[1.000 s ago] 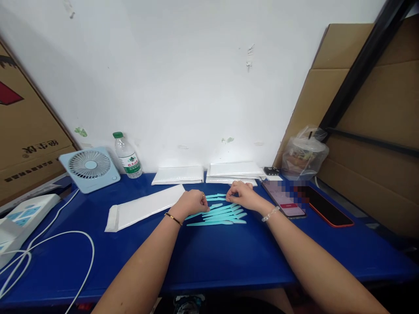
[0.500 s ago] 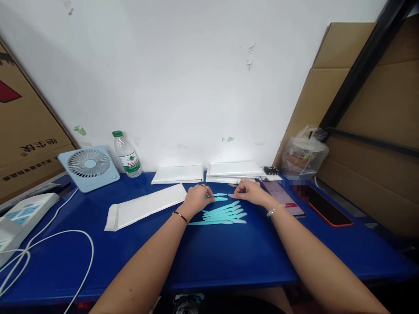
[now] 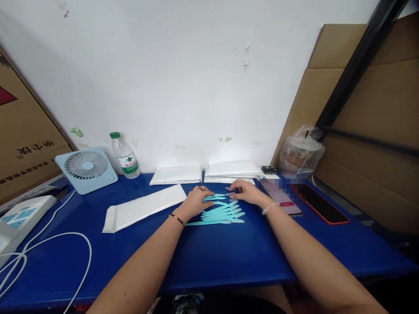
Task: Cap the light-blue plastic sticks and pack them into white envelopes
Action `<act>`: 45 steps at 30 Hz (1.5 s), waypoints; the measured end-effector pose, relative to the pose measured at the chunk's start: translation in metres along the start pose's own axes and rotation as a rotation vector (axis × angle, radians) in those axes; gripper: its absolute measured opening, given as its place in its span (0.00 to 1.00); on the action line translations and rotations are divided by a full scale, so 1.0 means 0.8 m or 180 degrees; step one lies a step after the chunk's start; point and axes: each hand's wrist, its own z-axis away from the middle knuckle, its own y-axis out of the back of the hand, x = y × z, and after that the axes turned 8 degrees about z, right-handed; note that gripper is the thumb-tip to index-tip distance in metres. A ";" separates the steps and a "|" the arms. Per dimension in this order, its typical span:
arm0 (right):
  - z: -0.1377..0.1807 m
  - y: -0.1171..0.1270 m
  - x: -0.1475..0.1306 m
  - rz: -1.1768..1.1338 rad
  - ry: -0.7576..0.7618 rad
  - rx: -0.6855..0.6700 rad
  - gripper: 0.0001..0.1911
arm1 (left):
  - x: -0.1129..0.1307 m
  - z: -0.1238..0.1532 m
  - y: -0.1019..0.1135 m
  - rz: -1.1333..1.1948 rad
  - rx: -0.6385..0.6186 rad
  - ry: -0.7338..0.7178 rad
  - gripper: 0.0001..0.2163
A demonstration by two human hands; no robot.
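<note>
Several turquoise eyebrow razors [image 3: 222,213] lie fanned out on the blue table, their pale blade ends pointing right. My left hand [image 3: 196,201] is beyond their left side, with thumb and fingers around the handles of a few more razors [image 3: 218,196]. Facing it from the right, my right hand [image 3: 245,192] has its thumb and forefinger apart beside the blade ends. Small greyish tips show at its fingers, but I cannot make out what they are. A white padded envelope [image 3: 144,207] lies left of my left hand.
White padded envelopes [image 3: 176,174] are stacked along the wall, with another stack [image 3: 234,168] beside them. A fan [image 3: 87,168], water bottle [image 3: 126,157] and power strip [image 3: 22,222] with cables are left. Two phones [image 3: 281,198] [image 3: 327,207] and a bagged cup [image 3: 301,152] are right.
My left fingers have spread wider around the razors. The right thumb and forefinger, earlier pinched at a greyish tip, have parted. The whole view has shifted slightly.
</note>
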 end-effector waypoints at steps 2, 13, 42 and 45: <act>0.002 0.004 -0.002 -0.0055 0.0078 -0.0074 0.14 | 0.002 0.001 0.001 -0.0013 0.0022 0.0007 0.18; 0.023 0.031 -0.032 0.0154 0.0227 -0.0690 0.10 | 0.030 0.012 0.018 0.0200 -0.0437 0.0162 0.10; 0.026 0.016 -0.060 0.0350 0.0085 -0.0990 0.10 | 0.024 0.015 0.031 0.0020 -0.0477 0.0053 0.11; 0.025 0.016 -0.062 0.0212 0.0106 -0.0889 0.11 | 0.019 0.015 0.036 0.0168 -0.0520 0.0203 0.10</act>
